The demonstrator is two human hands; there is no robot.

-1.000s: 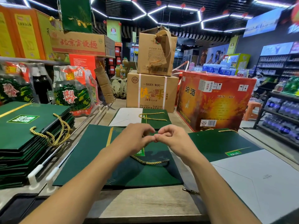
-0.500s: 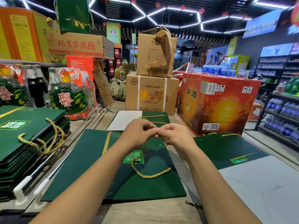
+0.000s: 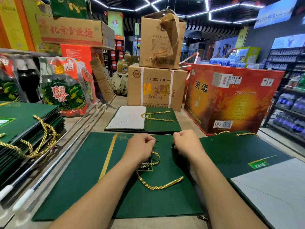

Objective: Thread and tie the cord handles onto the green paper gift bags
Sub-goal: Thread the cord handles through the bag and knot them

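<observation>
While the green bag (image 3: 79, 171) lay flat before us, our left hand (image 3: 140, 148) pinched the dark tip of the gold cord (image 3: 156, 187), which looped across the bag. Our right hand (image 3: 186, 143) was curled near the bag's top edge; whether it gripped anything, we could not tell.

Stocked shelves (image 3: 288, 103) and liquor cartons (image 3: 231, 98) are surrounding me (ceiling strip lights (image 3: 209, 13) are glowing): a shop.
</observation>
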